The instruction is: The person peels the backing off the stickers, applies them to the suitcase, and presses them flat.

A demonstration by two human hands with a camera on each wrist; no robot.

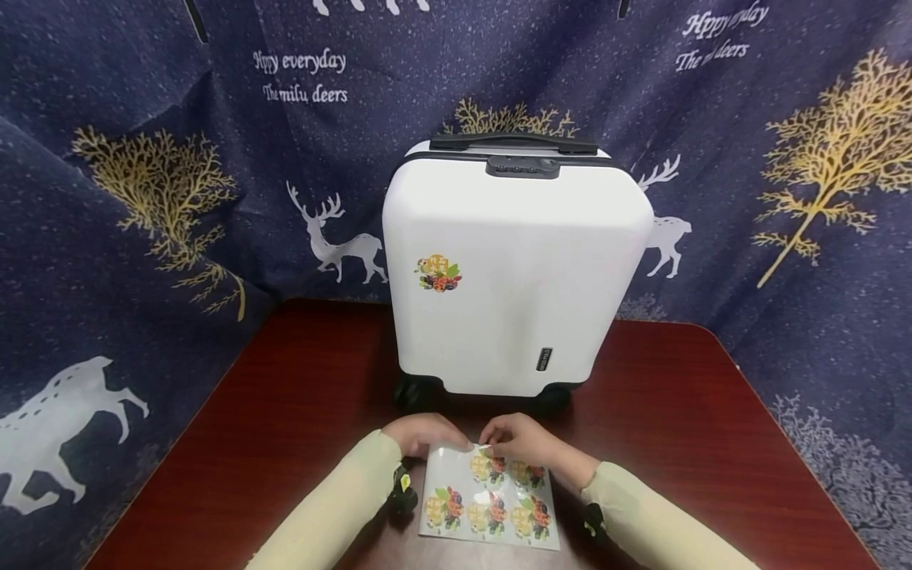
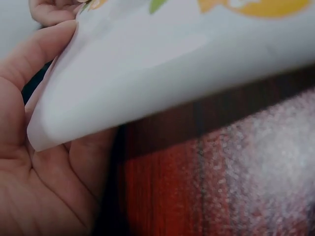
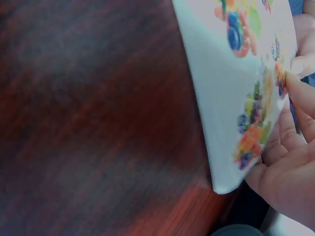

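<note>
A white sheet of fruit stickers (image 1: pixel 445 471) tilts up from the table, its near edge low and its far edge between my hands. My left hand (image 1: pixel 425 431) grips the far left corner, thumb on top and fingers underneath, as the left wrist view shows on the sheet (image 2: pixel 123 83). With thumb and forefinger, my right hand (image 1: pixel 523 439) pinches at the far edge, right by the top middle sticker (image 1: pixel 488 467); its other fingers lie behind the sheet. The top left spot on the sheet is bare. Whether that sticker's edge is lifted, I cannot tell.
Behind my hands a white suitcase (image 1: pixel 513 253) stands upright on black wheels, with a matching fruit sticker (image 1: pixel 438 273) on its upper left front. Its black handle (image 1: pixel 513 142) is on top. The dark red wooden table (image 1: pixel 306 380) ends at a blue patterned cloth (image 1: pixel 299 158).
</note>
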